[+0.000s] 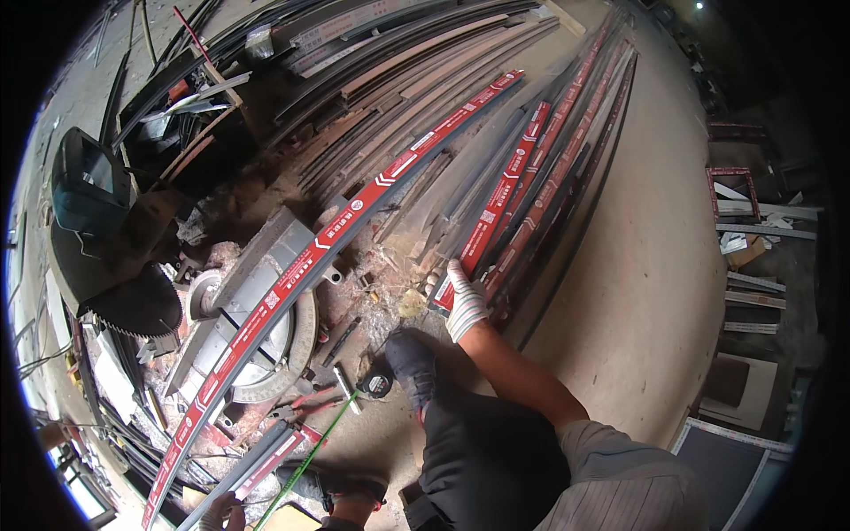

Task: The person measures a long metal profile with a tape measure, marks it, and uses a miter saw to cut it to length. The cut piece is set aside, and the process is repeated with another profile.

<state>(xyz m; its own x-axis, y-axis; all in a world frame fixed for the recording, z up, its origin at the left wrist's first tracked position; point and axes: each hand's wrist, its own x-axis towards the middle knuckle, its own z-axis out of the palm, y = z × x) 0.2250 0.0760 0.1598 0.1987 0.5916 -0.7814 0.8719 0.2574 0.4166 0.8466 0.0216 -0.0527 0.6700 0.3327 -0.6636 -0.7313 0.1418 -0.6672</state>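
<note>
My right hand [465, 305], in a white glove with bare fingertips, is closed around the near end of a red-filmed profile bar [496, 215], at the edge of a bundle of similar bars. At the lower left edge my left hand [223, 513], partly cut off by the picture's rim, curls against a grey profile bar [252, 458]. Another long red-filmed bar [328, 237] lies slantwise across the bed of a mitre saw [297, 354]. The toothed saw blade [142, 305] stands to the left of that bar.
A black tape measure [375, 384] rests by my shoe, with a green strip [305, 460] running from near it. Red-handled pliers [305, 407] lie beside the saw. More long bars [416, 71] are stacked behind. Frames and offcuts [753, 230] line the right.
</note>
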